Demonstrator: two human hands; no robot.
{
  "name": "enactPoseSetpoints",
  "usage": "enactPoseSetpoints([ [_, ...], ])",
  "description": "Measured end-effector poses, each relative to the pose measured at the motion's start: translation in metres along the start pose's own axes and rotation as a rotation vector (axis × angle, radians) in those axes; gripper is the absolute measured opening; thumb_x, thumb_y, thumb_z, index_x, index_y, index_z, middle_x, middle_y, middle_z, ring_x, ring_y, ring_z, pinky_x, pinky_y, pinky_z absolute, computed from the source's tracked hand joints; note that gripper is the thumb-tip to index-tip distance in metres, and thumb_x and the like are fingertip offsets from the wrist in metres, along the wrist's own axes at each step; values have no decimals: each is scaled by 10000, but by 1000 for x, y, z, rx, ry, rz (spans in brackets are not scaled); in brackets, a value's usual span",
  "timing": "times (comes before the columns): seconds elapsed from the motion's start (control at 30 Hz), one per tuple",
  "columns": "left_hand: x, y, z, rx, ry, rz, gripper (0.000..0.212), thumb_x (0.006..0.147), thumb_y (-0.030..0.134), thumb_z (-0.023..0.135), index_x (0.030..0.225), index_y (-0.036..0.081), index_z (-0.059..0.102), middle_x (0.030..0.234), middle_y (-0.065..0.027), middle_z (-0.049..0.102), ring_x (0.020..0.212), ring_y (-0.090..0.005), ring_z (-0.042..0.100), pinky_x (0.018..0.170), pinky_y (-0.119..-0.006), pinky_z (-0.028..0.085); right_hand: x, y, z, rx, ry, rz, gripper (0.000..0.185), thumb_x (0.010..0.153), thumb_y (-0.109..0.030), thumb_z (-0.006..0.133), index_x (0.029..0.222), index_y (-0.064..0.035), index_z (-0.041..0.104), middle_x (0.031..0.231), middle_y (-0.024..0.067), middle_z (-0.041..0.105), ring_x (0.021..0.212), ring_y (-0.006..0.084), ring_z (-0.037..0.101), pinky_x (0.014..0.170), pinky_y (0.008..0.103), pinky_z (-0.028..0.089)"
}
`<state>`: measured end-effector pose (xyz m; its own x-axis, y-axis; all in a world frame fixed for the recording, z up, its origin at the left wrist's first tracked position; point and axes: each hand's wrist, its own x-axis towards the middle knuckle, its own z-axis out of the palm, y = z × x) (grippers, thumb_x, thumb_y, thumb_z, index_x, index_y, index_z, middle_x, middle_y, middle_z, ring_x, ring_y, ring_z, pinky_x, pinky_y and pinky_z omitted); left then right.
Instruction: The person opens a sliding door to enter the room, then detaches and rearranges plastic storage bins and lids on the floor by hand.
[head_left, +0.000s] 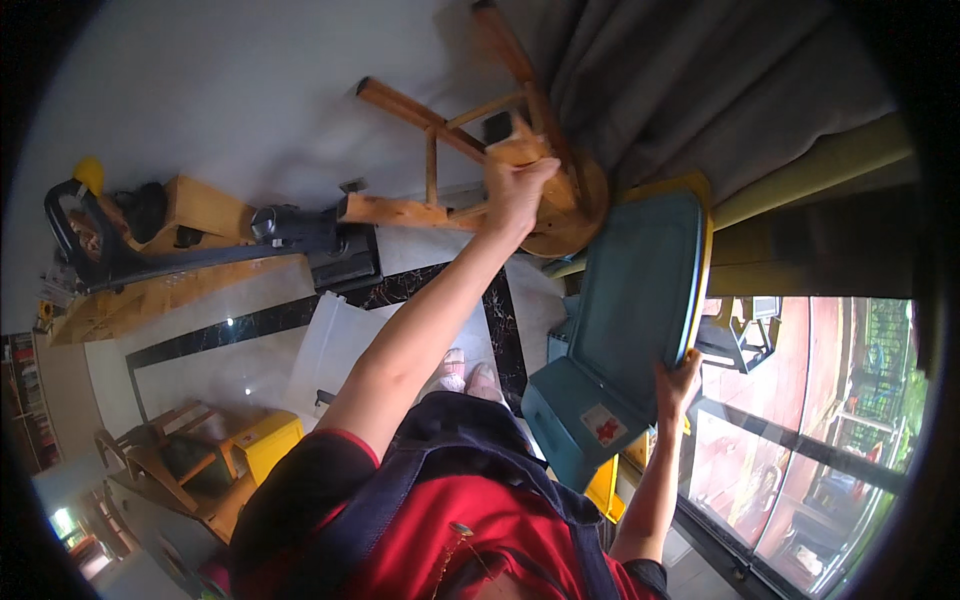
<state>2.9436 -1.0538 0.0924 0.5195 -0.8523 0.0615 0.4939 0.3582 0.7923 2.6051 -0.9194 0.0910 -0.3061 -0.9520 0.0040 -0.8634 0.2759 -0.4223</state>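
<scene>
A wooden stool (574, 217) with a round seat hangs tilted against the wall side, its dark-tipped legs pointing up and to the left. My left hand (521, 187) is closed around one of its legs, near the leg's end. To the right of the seat stand teal lids (637, 277), with a yellow lid edge behind them. My right hand (681, 379) grips the lower right edge of these lids. Just below is a teal plastic bin (559, 420) bearing a sticker with a red figure; whether it is joined to the lids, I cannot tell.
A grey curtain (720, 90) hangs at upper right, above a glass door (750, 450). At left are a black upright vacuum-like appliance (180, 266), a wooden box (202, 210), a wooden chair (180, 457) and a yellow bin (270, 446). A translucent plastic container (330, 352) lies near my feet.
</scene>
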Motion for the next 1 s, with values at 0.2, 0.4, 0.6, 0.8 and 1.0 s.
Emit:
enactPoseSetpoints([
  [0.2,-8,-58,93,432,-15,229,394,604,-23,619,962,19,461,809,-141,541,794,-271,545,722,-342,428,-71,41,-50,18,28,98,401,636,-132,671,958,-27,455,805,207,576,755,363,580,678,421,441],
  [0.4,-27,-138,151,721,-103,442,326,621,-29,618,920,16,496,869,-221,558,870,-403,527,754,-399,442,-117,81,-57,24,-26,5,335,618,-72,636,901,-48,459,692,113,529,625,241,540,603,350,439],
  [0.6,-69,-182,183,848,-236,215,338,647,19,643,956,32,505,932,-197,587,918,-389,547,755,-399,449,-159,105,-52,116,-129,181,331,602,-55,652,836,-48,419,672,163,532,607,315,577,583,383,465],
  [0.8,-56,-202,158,905,-239,229,401,645,67,694,994,43,497,982,-208,572,940,-361,549,762,-406,447,-165,124,-18,113,-227,103,396,577,-93,670,902,-39,452,720,183,556,671,363,570,614,405,456],
  [1.0,-99,-161,110,881,-364,505,746,646,122,757,1273,55,357,1248,-182,431,1183,-309,408,961,-362,359,-147,120,-11,119,-297,67,411,581,-103,665,924,-40,449,713,181,560,653,359,569,606,407,453],
])
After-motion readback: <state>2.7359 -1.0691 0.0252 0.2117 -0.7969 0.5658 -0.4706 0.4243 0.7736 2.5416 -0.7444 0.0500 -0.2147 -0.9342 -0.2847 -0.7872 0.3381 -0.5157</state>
